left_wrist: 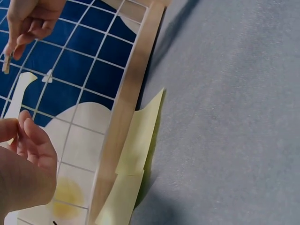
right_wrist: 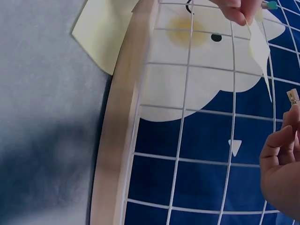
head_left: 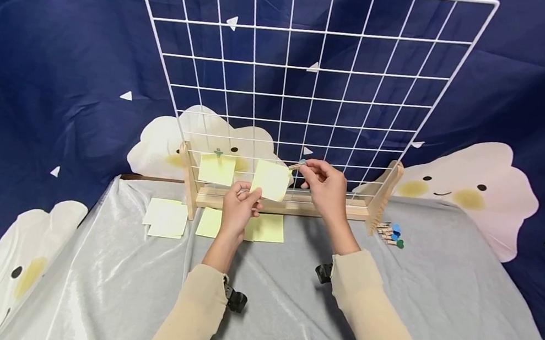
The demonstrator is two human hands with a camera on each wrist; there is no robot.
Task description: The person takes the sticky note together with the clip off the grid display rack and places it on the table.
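Note:
A pale yellow sticky note is pinched at its lower left between the thumb and fingers of my left hand. It is held up in front of a white wire grid. My right hand pinches a small wooden clothespin with a blue end, its tip pointing at the note's upper right corner. In the left wrist view a gap shows between the clothespin and the note. To the left, another yellow note hangs on the grid under a green-topped clip.
The grid stands in a wooden base. Yellow notes lie on the grey cloth before it, with paler notes farther left. Several clothespins with blue and green tops lie right of the base. Behind hangs a dark blue curtain.

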